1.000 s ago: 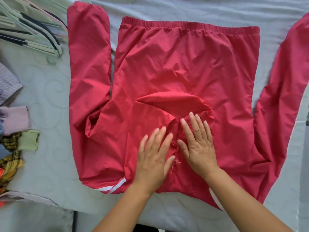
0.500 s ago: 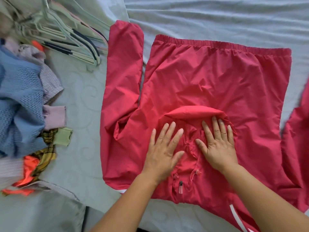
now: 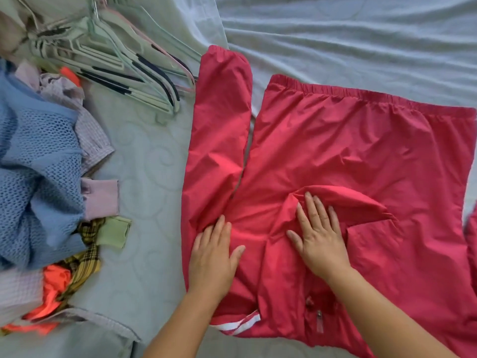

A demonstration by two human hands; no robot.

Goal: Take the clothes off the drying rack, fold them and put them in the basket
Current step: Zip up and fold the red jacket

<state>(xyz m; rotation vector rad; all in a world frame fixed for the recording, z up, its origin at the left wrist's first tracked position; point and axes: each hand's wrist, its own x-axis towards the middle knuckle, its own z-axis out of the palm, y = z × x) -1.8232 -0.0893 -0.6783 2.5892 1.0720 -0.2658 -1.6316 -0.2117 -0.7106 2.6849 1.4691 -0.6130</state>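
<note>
The left hand [image 3: 214, 257] lies flat on the red jacket [image 3: 348, 151], fingers straight and close together, thumb spread toward the middle. It presses on the shoulder and grips nothing. The right hand [image 3: 320, 236] is also flat and gripping nothing, its fingers fanned over the near edge of the hood [image 3: 343, 200], which is folded down onto the back of the jacket.

The sleeve [image 3: 219, 140] starts just beyond the left fingertips. Its long axis points away from the person, running alongside the jacket's body with only a thin strip of bed sheet [image 3: 149, 177] showing between them higher up. The left hand is clearly the nearer one to it. The likely next move is a sideways fold, carrying that sleeve rightward across the body while the right hand pins the hood.

The jacket is spread out with its elastic hem at the far side and its zipper pull [image 3: 319, 324] near the person. A pile of clothes [image 3: 38, 164] and a heap of hangers [image 3: 124, 71] lie well to the left. No basket is in view.
</note>
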